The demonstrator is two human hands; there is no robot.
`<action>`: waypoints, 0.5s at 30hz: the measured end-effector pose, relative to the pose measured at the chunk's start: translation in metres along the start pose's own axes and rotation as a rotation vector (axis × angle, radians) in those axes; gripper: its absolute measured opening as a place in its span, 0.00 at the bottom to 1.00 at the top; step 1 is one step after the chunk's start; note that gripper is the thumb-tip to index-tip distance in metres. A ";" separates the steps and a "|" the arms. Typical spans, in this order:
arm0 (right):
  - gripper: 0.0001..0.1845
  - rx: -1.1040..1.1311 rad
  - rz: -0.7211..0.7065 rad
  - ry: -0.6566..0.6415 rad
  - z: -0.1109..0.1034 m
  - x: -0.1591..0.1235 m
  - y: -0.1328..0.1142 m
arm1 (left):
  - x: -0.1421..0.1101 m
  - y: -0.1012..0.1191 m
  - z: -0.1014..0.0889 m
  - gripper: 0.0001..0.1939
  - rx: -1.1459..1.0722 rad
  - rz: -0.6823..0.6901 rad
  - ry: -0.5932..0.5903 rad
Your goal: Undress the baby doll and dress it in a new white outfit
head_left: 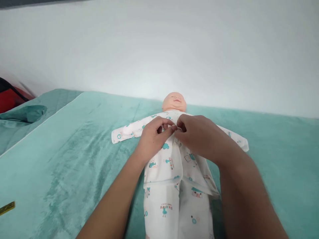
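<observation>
A baby doll [174, 101] lies on its back, its head toward the wall. It wears a white long-sleeved baby top [163, 166] with small teal and pink prints, and matching white trousers [161, 212]. Both sleeves stretch out to the sides. At the upper chest, my left hand [157, 132] pinches the front edge of the top between thumb and forefinger. My right hand [194, 132] meets it there, its fingers curled on the same front edge. Whatever fastener may be between the fingertips is hidden. Lower down, the front flaps of the top hang loose over the trousers.
The doll lies on a teal plush bedspread [74, 149], wrinkled on the left. Behind it rises a white wall [159, 49]. A red and black bag-like object [10, 98] is at the far left, and a small yellow strip [7, 208] lies at the lower left edge.
</observation>
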State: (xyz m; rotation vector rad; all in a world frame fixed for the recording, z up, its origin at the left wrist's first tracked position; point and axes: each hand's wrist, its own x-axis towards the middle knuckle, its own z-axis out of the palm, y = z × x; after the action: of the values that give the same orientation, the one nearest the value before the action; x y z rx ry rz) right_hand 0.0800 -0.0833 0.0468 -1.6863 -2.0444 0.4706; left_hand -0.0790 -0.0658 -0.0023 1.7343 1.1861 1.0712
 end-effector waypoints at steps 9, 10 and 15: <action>0.10 0.549 0.202 0.027 0.003 -0.009 0.009 | 0.003 0.014 -0.003 0.07 -0.129 -0.027 -0.052; 0.10 0.637 0.218 0.051 0.006 -0.012 0.008 | 0.003 0.015 -0.003 0.07 -0.133 -0.031 -0.045; 0.09 0.824 0.287 0.165 0.023 -0.015 0.010 | 0.005 0.015 -0.003 0.07 -0.027 -0.015 -0.036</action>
State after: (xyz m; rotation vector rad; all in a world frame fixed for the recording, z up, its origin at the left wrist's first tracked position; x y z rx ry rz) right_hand 0.0784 -0.0958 0.0208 -1.4124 -1.2148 1.0518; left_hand -0.0762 -0.0651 0.0140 1.7146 1.1555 1.0384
